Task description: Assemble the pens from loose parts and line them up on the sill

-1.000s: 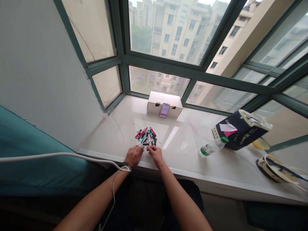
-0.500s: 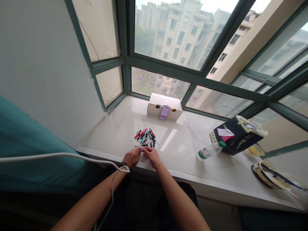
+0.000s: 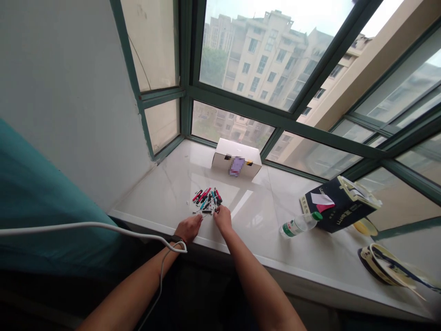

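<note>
A loose pile of pen parts (image 3: 207, 198) in red, black, teal and silver lies on the white sill (image 3: 255, 230). Just in front of the pile, my left hand (image 3: 189, 228) is closed, fingertips pinching a thin pale piece that looks like a pen refill; it is too small to be sure. My right hand (image 3: 223, 218) reaches to the pile's near right edge. Its fingers are bent together at the parts, and what lies between them is hidden.
Behind the pile a white box (image 3: 237, 158) stands against the window. To the right are a clear plastic bottle (image 3: 299, 225) with a green cap, a dark carton (image 3: 339, 204) and a round lidded tub (image 3: 382, 264). A white cable (image 3: 103, 226) crosses my left wrist.
My right hand has moved away from my left, to the right and onto the pile's edge. The left hand stays near the front of the pile. The view has shifted slightly.
</note>
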The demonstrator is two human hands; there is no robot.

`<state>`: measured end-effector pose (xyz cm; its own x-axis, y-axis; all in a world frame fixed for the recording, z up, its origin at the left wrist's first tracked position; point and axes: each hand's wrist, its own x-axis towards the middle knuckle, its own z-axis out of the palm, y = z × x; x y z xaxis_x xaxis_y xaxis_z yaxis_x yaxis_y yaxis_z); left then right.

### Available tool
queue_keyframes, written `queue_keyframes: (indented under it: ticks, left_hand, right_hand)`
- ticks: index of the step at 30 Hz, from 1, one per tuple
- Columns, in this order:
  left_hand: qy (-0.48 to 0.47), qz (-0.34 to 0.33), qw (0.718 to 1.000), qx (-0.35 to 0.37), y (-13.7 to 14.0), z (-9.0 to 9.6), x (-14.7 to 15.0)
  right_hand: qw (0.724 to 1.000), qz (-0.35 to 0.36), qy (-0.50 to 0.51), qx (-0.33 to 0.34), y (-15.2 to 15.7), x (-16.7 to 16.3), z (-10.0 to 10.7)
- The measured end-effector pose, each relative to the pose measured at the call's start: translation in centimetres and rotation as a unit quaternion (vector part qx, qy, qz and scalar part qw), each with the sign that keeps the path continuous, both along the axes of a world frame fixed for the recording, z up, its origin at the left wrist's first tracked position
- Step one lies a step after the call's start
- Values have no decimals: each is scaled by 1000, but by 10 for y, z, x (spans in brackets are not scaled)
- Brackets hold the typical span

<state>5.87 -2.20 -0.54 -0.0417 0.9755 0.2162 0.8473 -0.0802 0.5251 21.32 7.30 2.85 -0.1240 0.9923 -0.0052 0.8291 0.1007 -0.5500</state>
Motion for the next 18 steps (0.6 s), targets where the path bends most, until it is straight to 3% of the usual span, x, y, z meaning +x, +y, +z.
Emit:
queue_keyframes:
  ticks: [8,12,14,18]
  left_hand:
    - [19,2,1000,-4,0,-2,-1]
    - [24,5,1000,6,0,-4,0]
    - [30,4,1000,8,0,-3,0]
    - [55,-5,998,1,0,0,0]
  right_hand:
    - [1000,-6,-2,-21,-1,3,3]
    - [990,-53,130,-8,-7,10,2]
    - [953,-83,286,-49,-14,12,0]
    - [796,-92,573,-174,-33,9,-10]
